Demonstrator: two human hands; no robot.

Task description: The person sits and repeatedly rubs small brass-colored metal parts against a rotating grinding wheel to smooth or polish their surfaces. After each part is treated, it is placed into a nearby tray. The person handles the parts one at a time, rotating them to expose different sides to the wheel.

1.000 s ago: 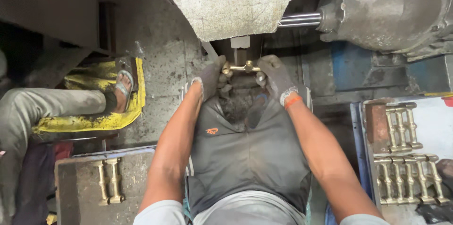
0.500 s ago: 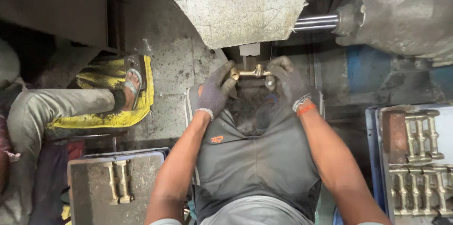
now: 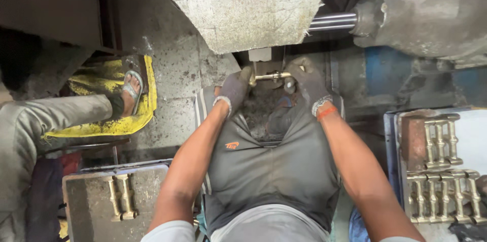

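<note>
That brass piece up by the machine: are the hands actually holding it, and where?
Yes. The left hand grips the brass piece at its left end; the right hand holds the right end. Both wear dark gloves.

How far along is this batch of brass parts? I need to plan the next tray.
Two brass pieces lie in the left tray. One brass part is held at the machine by the gloved left hand and right hand. Many pieces fill the right tray; which tray holds finished ones, I cannot tell.
</note>
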